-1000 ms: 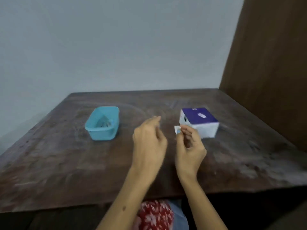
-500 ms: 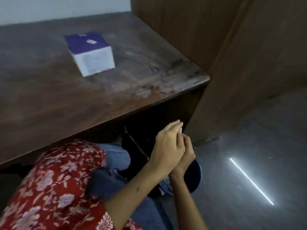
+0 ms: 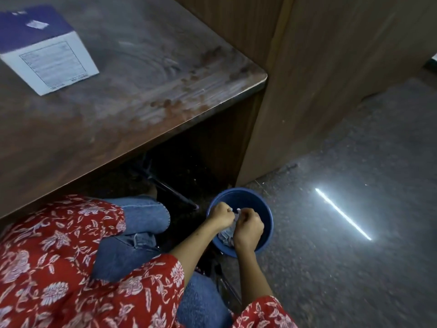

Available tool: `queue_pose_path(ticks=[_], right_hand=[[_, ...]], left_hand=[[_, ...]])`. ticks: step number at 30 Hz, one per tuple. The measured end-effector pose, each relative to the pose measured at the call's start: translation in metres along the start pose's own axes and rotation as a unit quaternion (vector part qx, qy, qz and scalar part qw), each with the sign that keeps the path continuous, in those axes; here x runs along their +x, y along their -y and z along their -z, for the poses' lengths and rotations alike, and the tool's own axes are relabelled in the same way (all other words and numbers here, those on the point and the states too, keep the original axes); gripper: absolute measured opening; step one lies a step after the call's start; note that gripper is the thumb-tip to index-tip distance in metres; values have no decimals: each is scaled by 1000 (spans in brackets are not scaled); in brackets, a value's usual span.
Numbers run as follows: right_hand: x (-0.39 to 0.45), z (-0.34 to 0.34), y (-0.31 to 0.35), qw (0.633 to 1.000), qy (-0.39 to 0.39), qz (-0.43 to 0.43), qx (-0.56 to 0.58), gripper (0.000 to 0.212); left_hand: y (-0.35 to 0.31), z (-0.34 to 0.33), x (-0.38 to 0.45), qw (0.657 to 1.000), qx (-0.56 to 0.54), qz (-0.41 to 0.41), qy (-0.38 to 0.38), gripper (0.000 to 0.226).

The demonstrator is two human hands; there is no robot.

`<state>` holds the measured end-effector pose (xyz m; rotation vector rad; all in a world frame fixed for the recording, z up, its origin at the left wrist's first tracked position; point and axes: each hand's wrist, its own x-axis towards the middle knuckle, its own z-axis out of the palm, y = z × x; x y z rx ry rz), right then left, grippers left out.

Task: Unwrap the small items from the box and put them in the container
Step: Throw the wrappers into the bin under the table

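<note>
Wrapped item [image 3: 237, 211] pinched between left hand [image 3: 221, 215] and right hand [image 3: 248, 229], both closed, above blue bin [image 3: 266, 216]; box [image 3: 40, 48] on tabletop [image 3: 146, 95].

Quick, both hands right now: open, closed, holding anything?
Left hand: closed, pinching one end of the small white item over the blue bin.
Right hand: closed, pinching its other end.

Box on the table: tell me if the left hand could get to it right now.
Probably not at once: the left hand is low over the blue bin, pinching a wrapper; the box sits up on the table.
</note>
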<state>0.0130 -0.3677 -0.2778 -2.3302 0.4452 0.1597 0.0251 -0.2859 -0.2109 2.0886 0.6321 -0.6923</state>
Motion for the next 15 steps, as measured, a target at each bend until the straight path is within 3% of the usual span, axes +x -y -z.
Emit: queue_pose_path(ticks=[5,10,15], right_hand=[[3,6,0,999,10,-7,-53,31],[-1,11,11,999,-18,1,-32,28],[-13,16,35,995,-70,32,69,23]], left_hand=[[2,0,5,999,-11,12,36,36],[3,5,2,997,-54,22,51,28],[3,21,-10,997,-71,-7,-19,31]])
